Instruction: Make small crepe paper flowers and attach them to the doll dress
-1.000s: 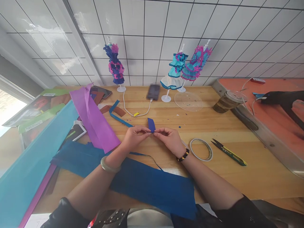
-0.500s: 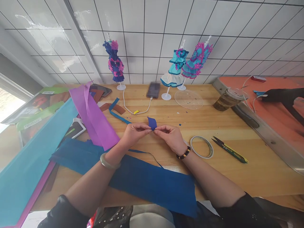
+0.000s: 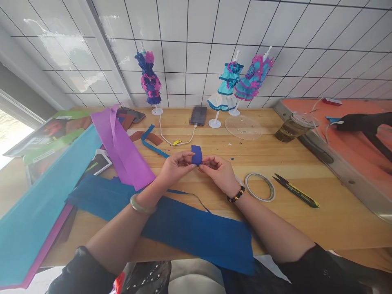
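Observation:
A small dark blue piece of crepe paper is held up over the middle of the table between both hands. My left hand pinches its lower left side with thumb and fingers. At the lower right corner, my right hand grips it the same way. Below the forearms lies a wide blue crepe paper strip. A narrow blue strip curls behind my left hand. To the right of my right wrist are a roll of tape and thread snips.
Purple paper and light blue paper spread over the left side. Small dressed stands line the tiled wall. A phone lies on its white cable. A lidded cup stands by the orange surface at right.
The blue piece has turned more upright and flat towards me. My left fingers have lifted and moved along its left edge, and the right fingers have curled more. The view has shifted slightly.

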`<state>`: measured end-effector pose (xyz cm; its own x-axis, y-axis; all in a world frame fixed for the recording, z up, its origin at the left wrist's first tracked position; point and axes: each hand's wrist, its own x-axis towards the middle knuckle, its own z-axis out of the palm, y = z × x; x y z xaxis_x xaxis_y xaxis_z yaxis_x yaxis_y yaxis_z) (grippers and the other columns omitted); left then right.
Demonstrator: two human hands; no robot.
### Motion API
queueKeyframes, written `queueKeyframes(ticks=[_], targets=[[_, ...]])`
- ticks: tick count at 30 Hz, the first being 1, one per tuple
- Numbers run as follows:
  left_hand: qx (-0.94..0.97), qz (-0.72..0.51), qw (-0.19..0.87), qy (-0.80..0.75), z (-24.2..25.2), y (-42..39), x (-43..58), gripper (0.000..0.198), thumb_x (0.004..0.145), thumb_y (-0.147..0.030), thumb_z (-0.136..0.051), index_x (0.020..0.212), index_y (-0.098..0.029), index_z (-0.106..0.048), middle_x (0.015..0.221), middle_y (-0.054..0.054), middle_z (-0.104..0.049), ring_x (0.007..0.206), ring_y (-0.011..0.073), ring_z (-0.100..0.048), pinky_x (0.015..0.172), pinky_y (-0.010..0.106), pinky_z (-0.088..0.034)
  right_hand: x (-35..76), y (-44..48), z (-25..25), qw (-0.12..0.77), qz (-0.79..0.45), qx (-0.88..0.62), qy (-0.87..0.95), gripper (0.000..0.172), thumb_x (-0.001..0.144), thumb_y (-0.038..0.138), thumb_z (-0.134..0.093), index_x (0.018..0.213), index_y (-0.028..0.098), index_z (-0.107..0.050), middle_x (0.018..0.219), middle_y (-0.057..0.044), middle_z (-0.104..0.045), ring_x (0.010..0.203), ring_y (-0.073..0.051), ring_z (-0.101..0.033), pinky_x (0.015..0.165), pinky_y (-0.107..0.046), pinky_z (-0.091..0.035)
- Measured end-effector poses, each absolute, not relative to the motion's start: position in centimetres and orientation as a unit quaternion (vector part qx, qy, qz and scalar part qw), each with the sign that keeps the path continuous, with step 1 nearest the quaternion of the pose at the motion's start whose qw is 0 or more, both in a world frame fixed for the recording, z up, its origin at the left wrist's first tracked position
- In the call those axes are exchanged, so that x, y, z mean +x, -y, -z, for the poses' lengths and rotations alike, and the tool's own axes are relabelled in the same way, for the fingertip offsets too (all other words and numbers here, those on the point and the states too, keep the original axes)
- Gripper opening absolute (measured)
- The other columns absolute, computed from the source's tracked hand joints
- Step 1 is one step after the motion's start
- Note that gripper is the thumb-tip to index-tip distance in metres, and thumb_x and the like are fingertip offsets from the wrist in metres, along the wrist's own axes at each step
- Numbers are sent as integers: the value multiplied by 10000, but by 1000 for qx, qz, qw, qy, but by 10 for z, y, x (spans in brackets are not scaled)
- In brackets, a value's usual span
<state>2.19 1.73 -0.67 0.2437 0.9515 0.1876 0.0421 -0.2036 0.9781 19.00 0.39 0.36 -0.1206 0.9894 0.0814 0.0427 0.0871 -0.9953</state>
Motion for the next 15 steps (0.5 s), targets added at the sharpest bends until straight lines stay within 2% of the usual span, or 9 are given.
queueKeyframes(ticks=[6,11,15], targets=[[642,-442,492,-387,5,-15,21,523,708,-253,-610,1195,-166,-444,902,57,-619,839,141,-575,772,276,-448,189,-1,-2,482,-410,-455,626,172,691,274,-626,832,189,-578,771,-30,-623,692,-141,-583,665,-286,-487],[653,-443,475,-390,8,-17,21,484,714,-245,-601,1172,-173,-463,829,27,-602,801,126,-568,751,261,-441,188,2,-4,460,-390,-460,652,163,739,260,-575,889,197,-579,818,-37,-620,721,-143,-578,662,-279,-478],[660,-445,458,-395,6,-18,20,491,721,-225,-595,1185,-178,-444,788,11,-590,746,107,-555,729,248,-434,187,2,-7,444,-380,-457,671,232,723,229,-593,953,204,-576,909,-41,-617,737,-133,-564,683,-273,-475]])
